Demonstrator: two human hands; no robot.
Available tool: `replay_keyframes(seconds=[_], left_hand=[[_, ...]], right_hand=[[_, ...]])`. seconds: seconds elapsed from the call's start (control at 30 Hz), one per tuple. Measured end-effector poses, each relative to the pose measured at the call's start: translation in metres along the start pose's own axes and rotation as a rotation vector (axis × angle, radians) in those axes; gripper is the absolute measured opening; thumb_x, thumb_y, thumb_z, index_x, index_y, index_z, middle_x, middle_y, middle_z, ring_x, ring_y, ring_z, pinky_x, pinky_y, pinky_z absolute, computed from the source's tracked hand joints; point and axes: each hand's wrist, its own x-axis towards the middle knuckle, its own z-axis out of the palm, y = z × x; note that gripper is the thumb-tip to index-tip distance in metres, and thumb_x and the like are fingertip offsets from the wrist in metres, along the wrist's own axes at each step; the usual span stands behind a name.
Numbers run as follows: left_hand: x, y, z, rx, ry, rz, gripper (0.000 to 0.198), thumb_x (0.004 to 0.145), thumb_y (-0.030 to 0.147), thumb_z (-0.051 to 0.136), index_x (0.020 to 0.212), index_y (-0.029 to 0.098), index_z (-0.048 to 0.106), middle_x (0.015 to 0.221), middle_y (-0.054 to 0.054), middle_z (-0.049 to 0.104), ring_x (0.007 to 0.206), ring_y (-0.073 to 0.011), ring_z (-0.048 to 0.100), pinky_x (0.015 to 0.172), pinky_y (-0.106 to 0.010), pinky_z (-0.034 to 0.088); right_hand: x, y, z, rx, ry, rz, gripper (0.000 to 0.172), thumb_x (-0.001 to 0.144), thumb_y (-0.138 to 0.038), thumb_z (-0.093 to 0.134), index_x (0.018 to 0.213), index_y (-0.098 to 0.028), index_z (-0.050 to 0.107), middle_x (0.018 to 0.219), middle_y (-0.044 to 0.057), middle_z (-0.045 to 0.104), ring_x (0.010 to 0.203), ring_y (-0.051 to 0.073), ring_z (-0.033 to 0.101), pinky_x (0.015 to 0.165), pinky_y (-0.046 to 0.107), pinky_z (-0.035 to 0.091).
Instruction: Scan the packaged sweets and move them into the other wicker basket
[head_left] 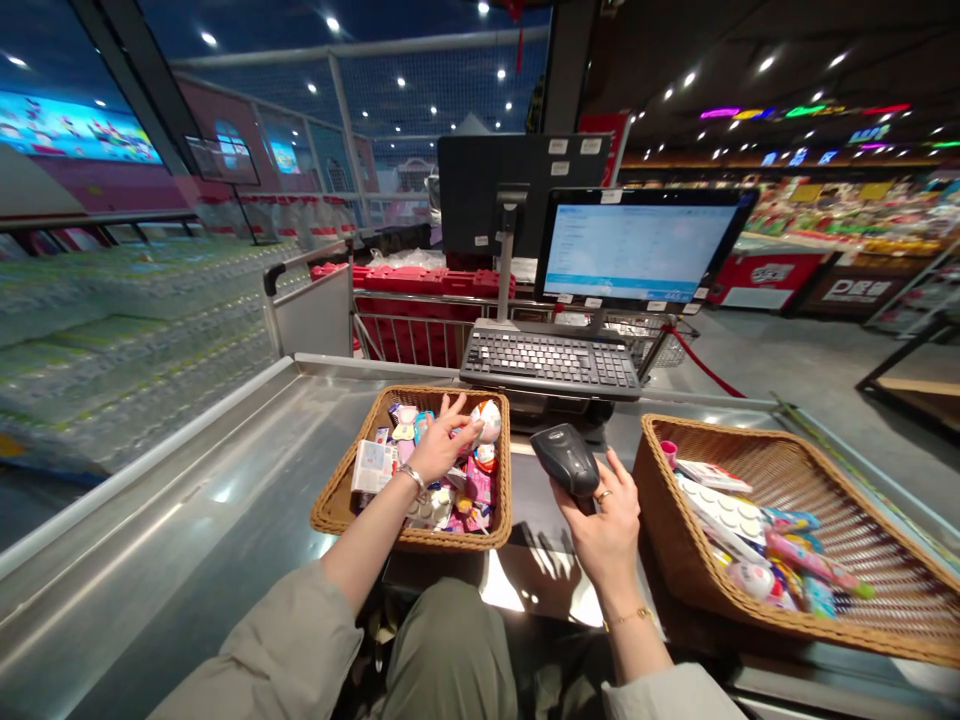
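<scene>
Spreading wide, the fingers (450, 405) of the left hand (442, 450) lie across a heap of small packaged sweets and toys, their tips against a white-and-pink egg-shaped capsule (487, 420) in the far right corner of a wicker basket (337, 510). They touch the capsule without closing round it. The right hand (600, 530) curls narrowly round a black handheld barcode scanner (566, 460), holding it in the gap just right of that basket.

A second wicker basket (660, 470) sits tilted further right, well apart from the scanner. It holds a white blister card (720, 510), a pink tube (810, 560) and another egg-shaped capsule (750, 580). Both baskets stand on a stainless steel bench (187, 470), whose raised edge runs along the left side, with a strip of bare steel left of the first basket.

Directly beyond the hands, a black keyboard (551, 362) blocks the far side of the gap between the baskets, and a lit monitor (637, 245) stands behind it, beside a black screen back (517, 190). A metal cart with a red crate (405, 330) waits further off, behind the bench's far edge. To the far right, a red rope (705, 365) hangs above open floor (787, 350). Shrink-wrapped bottled water (127, 350) is stacked along the left, and bright shop shelves (847, 215) line the far right.
</scene>
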Motion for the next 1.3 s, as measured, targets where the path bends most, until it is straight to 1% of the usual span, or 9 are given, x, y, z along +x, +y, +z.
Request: replay_keyframes(seconds=[0.17, 0.4, 0.6, 0.73, 0.87, 0.93, 1.07, 1.2, 1.3], left_hand=[[0.002, 0.012, 0.009, 0.056, 0.085, 0.031, 0.042, 0.091, 0.059, 0.049, 0.089, 0.022, 0.068, 0.162, -0.005, 0.020, 0.150, -0.0368, -0.007, 0.111, -0.074, -0.007], [0.009, 0.030, 0.022, 0.086, 0.126, 0.113, 0.038, 0.093, 0.054, 0.047, 0.088, 0.023, 0.067, 0.163, -0.003, 0.017, 0.150, -0.0394, -0.007, 0.104, -0.081, -0.006], [0.016, 0.038, 0.031, 0.178, 0.057, 0.124, 0.039, 0.097, 0.048, 0.038, 0.098, 0.022, 0.067, 0.164, -0.003, 0.010, 0.149, -0.0397, -0.008, 0.108, -0.079, 0.007], [0.021, 0.037, 0.035, 0.171, 0.013, 0.171, 0.042, 0.100, 0.043, 0.031, 0.102, 0.022, 0.067, 0.164, -0.001, 0.008, 0.150, -0.0369, -0.006, 0.111, -0.075, 0.012], [0.024, 0.037, 0.037, 0.072, -0.030, 0.184, 0.043, 0.101, 0.042, 0.028, 0.109, 0.023, 0.066, 0.164, -0.002, 0.010, 0.151, -0.0328, -0.005, 0.116, -0.070, 0.010], [0.026, 0.037, 0.036, 0.045, -0.050, 0.179, 0.043, 0.100, 0.043, 0.028, 0.111, 0.024, 0.066, 0.164, -0.001, 0.011, 0.151, -0.0330, -0.006, 0.115, -0.070, 0.008], [0.028, 0.040, 0.032, 0.092, -0.085, 0.162, 0.047, 0.101, 0.045, 0.025, 0.112, 0.024, 0.066, 0.164, 0.000, 0.008, 0.150, -0.0348, -0.006, 0.113, -0.072, 0.010], [0.030, 0.041, 0.026, 0.048, -0.083, 0.206, 0.049, 0.100, 0.048, 0.028, 0.116, 0.024, 0.066, 0.164, -0.001, 0.009, 0.150, -0.0347, -0.010, 0.114, -0.071, 0.007], [0.033, 0.040, 0.022, 0.063, -0.086, 0.232, 0.049, 0.099, 0.049, 0.029, 0.123, 0.026, 0.064, 0.165, 0.001, 0.005, 0.149, -0.0353, -0.012, 0.113, -0.071, 0.005]], right_hand=[[0.002, -0.001, -0.007, -0.008, 0.058, -0.020, 0.026, 0.082, -0.042, 0.067, 0.099, -0.022, 0.068, 0.117, 0.010, 0.068, 0.134, 0.032, 0.045, 0.109, 0.061, 0.033], [0.003, -0.003, -0.015, -0.007, 0.077, -0.022, 0.023, 0.082, -0.043, 0.067, 0.093, -0.022, 0.068, 0.117, 0.010, 0.067, 0.136, 0.032, 0.043, 0.111, 0.060, 0.031], [0.003, -0.006, -0.022, 0.015, 0.099, -0.034, 0.024, 0.082, -0.039, 0.068, 0.098, -0.022, 0.068, 0.120, 0.011, 0.066, 0.138, 0.032, 0.042, 0.111, 0.060, 0.032], [0.002, -0.006, -0.025, 0.061, 0.104, -0.021, 0.031, 0.082, -0.036, 0.068, 0.109, -0.021, 0.068, 0.120, 0.011, 0.066, 0.138, 0.031, 0.041, 0.112, 0.057, 0.034], [0.001, -0.005, -0.027, 0.139, 0.073, 0.029, 0.038, 0.082, -0.034, 0.069, 0.117, -0.022, 0.066, 0.121, 0.011, 0.065, 0.139, 0.030, 0.040, 0.113, 0.054, 0.036], [0.001, -0.006, -0.029, 0.174, 0.058, 0.058, 0.038, 0.081, -0.034, 0.070, 0.117, -0.022, 0.067, 0.123, 0.011, 0.064, 0.140, 0.029, 0.040, 0.113, 0.052, 0.036], [0.001, -0.010, -0.035, 0.217, 0.038, 0.111, 0.043, 0.080, -0.035, 0.071, 0.120, -0.022, 0.066, 0.130, 0.011, 0.062, 0.141, 0.029, 0.039, 0.114, 0.049, 0.037], [0.001, -0.013, -0.040, 0.245, 0.004, 0.153, 0.044, 0.079, -0.036, 0.072, 0.120, -0.022, 0.066, 0.134, 0.011, 0.060, 0.142, 0.030, 0.037, 0.114, 0.051, 0.036], [0.003, -0.015, -0.044, 0.264, -0.022, 0.179, 0.050, 0.078, -0.037, 0.073, 0.125, -0.023, 0.063, 0.139, 0.011, 0.056, 0.144, 0.030, 0.034, 0.115, 0.053, 0.034]])
